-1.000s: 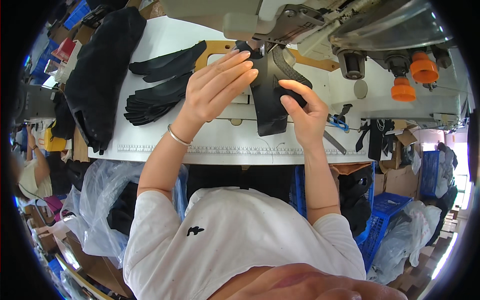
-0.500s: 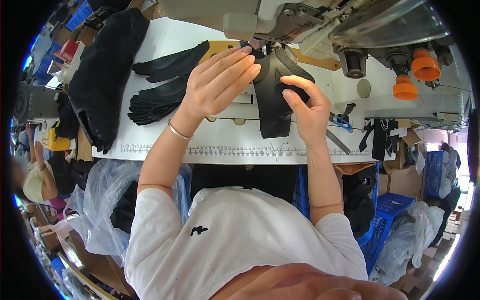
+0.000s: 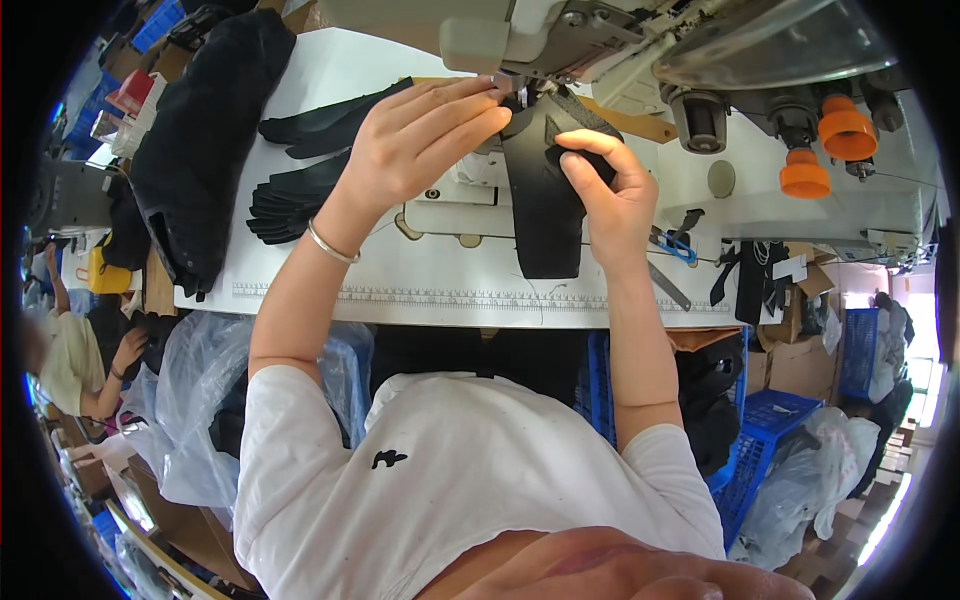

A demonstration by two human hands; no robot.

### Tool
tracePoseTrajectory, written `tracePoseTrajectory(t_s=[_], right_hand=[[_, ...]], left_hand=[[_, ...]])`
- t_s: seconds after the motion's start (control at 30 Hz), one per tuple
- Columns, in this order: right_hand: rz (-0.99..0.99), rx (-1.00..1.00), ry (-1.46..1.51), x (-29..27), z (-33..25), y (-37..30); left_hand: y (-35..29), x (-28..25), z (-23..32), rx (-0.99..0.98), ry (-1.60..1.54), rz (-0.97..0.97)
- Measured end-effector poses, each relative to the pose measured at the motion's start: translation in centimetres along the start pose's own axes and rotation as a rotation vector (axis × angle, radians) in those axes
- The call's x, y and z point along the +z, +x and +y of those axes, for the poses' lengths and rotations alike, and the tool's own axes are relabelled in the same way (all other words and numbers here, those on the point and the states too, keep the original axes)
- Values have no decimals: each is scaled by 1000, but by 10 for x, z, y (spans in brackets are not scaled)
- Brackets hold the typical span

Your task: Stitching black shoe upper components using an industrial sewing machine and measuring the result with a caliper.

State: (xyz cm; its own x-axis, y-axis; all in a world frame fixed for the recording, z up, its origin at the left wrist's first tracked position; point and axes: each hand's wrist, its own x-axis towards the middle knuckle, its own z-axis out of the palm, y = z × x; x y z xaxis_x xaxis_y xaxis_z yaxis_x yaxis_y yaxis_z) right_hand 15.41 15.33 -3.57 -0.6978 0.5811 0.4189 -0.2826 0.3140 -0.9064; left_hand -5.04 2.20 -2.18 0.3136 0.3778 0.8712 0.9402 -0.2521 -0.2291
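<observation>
Under the head of a sewing machine (image 3: 585, 35) lies a strip of black fabric (image 3: 545, 235), its lower end hanging toward me on the white table. My left hand (image 3: 400, 145) is laid out flat with fingers straight and together, its fingertips at the left of the presser foot and hiding part of the fabric's edge. At the right side, my right hand (image 3: 618, 190) pinches a curled part of the black fabric between thumb and index finger. More cut black pieces (image 3: 295, 200) lie fanned in stacks left of my left hand.
A big black fabric item (image 3: 205, 140) lies along the table's left side. A printed ruler (image 3: 420, 297) runs by the front edge. Blue-handled thread snips (image 3: 680, 248) lie at the right. Plastic bags (image 3: 190, 410) and blue crates (image 3: 775, 410) stand below. Another person (image 3: 70, 360) sits far left.
My left hand and forearm have shifted a little left. My right hand stays at the fabric's right side, its index finger slightly lower. The black fabric has shifted slightly under the machine head.
</observation>
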Motion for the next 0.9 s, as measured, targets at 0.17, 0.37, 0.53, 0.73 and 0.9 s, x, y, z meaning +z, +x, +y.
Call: tracePoseTrajectory(t_s=[0.17,0.37,0.53,0.73,0.9], right_hand=[[34,-40,3,0,-1,7],[139,-283,-825,11,-8,-17],[111,-363,-866,36,1,-28],[165,-456,-935,36,0,-28],[120,-455,-842,20,-1,-19]], left_hand=[[10,-7,-2,-8,-12,-68],[12,-12,-3,25,109,-95],[10,-12,-7,-7,24,-109],[8,-9,-10,37,74,-94],[14,-9,-4,66,111,-74]])
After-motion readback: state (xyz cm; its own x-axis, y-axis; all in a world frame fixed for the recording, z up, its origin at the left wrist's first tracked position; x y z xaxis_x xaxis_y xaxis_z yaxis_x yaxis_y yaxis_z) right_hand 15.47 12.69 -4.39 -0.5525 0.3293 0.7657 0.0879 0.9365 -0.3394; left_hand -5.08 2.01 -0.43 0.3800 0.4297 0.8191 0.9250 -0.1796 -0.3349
